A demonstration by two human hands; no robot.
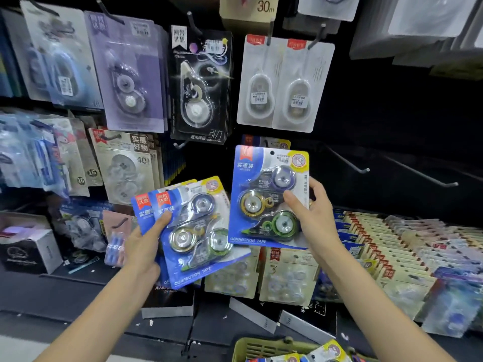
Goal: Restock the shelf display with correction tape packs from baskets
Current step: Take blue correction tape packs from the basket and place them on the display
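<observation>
My right hand (312, 212) pinches one blue correction tape pack (264, 178) by its right edge and holds it upright in front of the dark pegboard, just below a same-coloured pack (266, 142) hanging behind it. My left hand (145, 244) grips a small tilted stack of the same blue packs (198, 231), thumb on the top card. Each pack shows three round tape dispensers. A yellow-green basket (264, 348) with more blue packs sits at the bottom edge.
Other correction tape packs hang on hooks above and to the left, among them a black pack (201, 84) and white twin packs (285, 82). Two bare metal hooks (366, 169) stick out at right. Rows of carded goods (392, 239) fill the lower right shelf.
</observation>
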